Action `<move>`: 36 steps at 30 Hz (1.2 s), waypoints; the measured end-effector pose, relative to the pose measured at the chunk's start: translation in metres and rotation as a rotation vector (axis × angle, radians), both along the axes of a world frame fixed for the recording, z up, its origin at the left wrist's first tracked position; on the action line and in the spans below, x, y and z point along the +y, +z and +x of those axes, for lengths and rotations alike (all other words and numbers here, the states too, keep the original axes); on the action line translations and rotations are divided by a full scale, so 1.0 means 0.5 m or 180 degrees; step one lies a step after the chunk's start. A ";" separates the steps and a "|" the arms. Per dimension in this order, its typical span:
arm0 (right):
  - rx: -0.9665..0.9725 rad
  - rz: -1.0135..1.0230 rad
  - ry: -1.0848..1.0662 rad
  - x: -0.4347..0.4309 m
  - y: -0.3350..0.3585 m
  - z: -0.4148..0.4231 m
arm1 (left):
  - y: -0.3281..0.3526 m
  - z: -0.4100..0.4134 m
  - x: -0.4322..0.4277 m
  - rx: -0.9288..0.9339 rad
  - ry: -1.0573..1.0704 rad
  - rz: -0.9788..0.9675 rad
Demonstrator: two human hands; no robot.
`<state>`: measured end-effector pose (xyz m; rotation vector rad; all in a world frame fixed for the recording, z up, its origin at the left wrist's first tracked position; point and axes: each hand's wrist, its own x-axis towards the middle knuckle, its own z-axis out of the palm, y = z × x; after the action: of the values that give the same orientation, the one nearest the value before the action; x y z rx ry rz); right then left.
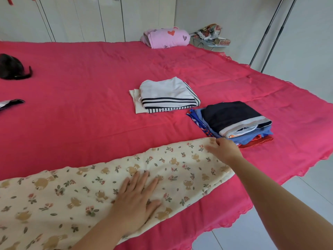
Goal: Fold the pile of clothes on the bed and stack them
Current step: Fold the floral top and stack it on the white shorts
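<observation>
My left hand (pixel 137 195) lies flat with fingers apart and presses the cream garment (pixel 72 195) near the bed (pixel 90 78) edge. My right hand (pixel 224 150) is on its far end; whether it pinches or only touches, I cannot tell. I would fold that end leftward with the edges matched. The dark stack (pixel 234 116) is close, and open bed lies behind.

Printed garment (pixel 75 193), left end off-frame
</observation>
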<state>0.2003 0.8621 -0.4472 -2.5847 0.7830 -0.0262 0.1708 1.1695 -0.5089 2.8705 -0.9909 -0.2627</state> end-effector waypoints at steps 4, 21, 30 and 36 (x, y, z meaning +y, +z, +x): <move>-0.0182 0.0096 -0.0163 0.006 0.007 0.025 | -0.017 0.000 -0.002 -0.0003 0.0043 -0.0065; -0.0022 0.0099 0.1398 0.047 0.039 -0.108 | 0.058 0.036 -0.063 -0.0084 0.0371 -0.0804; 0.0298 -0.0302 0.2326 0.063 0.007 -0.103 | 0.035 0.080 -0.125 0.0203 0.0072 -0.0195; -0.0940 -0.0140 0.0219 0.031 -0.009 -0.024 | 0.019 0.090 -0.154 0.0223 0.0107 -0.0164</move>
<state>0.1884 0.8773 -0.4517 -2.5650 0.5899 -0.3984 0.2158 1.0926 -0.4996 2.8082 -0.9227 -0.3276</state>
